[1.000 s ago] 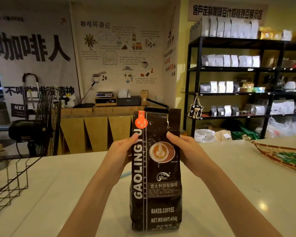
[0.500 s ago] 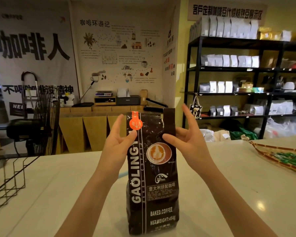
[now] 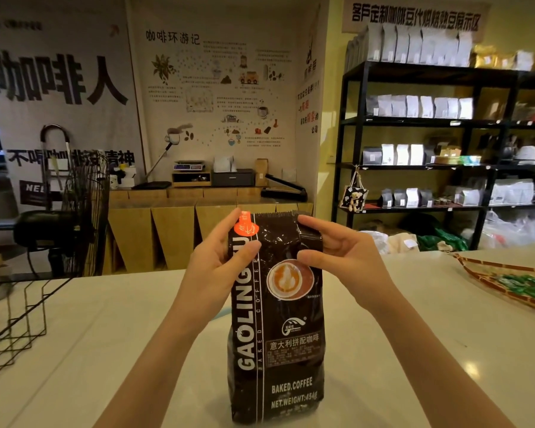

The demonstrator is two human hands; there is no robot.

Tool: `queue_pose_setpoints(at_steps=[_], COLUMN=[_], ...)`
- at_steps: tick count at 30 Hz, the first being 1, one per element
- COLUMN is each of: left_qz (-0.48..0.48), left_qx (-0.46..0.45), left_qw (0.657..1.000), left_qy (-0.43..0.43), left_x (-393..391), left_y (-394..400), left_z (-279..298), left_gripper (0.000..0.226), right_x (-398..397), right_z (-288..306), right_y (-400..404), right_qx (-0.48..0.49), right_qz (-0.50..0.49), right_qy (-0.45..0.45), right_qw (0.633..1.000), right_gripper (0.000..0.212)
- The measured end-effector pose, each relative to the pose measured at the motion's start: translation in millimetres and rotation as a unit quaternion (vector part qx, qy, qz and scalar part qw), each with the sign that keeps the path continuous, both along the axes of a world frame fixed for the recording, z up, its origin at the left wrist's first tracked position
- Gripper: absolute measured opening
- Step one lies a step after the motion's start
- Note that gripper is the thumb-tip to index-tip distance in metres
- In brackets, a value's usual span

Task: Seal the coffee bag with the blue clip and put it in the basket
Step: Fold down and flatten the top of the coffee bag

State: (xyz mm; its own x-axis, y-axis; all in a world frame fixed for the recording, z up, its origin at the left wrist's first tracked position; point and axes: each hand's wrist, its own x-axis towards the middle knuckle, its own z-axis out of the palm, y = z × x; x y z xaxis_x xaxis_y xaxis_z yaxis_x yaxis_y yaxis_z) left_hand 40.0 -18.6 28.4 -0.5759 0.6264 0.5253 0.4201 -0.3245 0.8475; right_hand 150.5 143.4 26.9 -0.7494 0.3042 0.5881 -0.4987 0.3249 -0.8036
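Observation:
A tall dark-brown coffee bag (image 3: 277, 344) with white lettering and an orange sticker stands upright on the white counter (image 3: 105, 350). My left hand (image 3: 218, 261) grips its upper left edge, thumb on the front. My right hand (image 3: 337, 254) pinches the upper right corner, which is bent over. A sliver of blue (image 3: 221, 313), possibly the clip, shows on the counter behind the bag and my left wrist. A black wire basket (image 3: 16, 322) stands at the counter's left edge.
A woven tray (image 3: 488, 276) with green packets lies at the right. Beyond the counter stand a black fan (image 3: 62, 217), a wooden bench with scales and a black shelf unit (image 3: 430, 125) of white bags.
Both hands have slid up from the bag's middle to its top. The tall open top has been pressed down and the right corner folded over, so the bag stands shorter.

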Motion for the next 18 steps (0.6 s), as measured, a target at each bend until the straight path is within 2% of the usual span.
queue_pose_setpoints(at_steps=[3,5,10,15,18], left_qz=[0.019,0.023,0.035,0.047,0.044], left_qx=[-0.051,-0.074,-0.106,-0.133,-0.134], left_qw=[0.998,0.997,0.993,0.99,0.99], left_qy=[0.022,0.021,0.043,0.023,-0.009], left_x=[1.4,1.6,-1.2,-2.3,-3.1], left_y=[-3.0,-4.3,-5.6,-3.4,-4.0], left_z=[1.1,1.3,2.0,2.3,3.0], left_gripper=[0.071,0.066,0.023,0.032,0.032], right_x=[-0.7,-0.4,1.2,0.8,0.5], right_z=[0.5,1.1,2.5,5.5,5.9], right_y=[0.4,-0.4,1.5,6.1,3.2], right_qx=[0.002,0.023,0.136,0.187,0.143], right_qz=[0.013,0.009,-0.07,-0.134,-0.073], right_qy=[-0.015,-0.027,-0.048,-0.1,-0.097], right_qw=[1.0,0.999,0.987,0.968,0.982], right_gripper=[0.047,0.043,0.025,0.023,0.024])
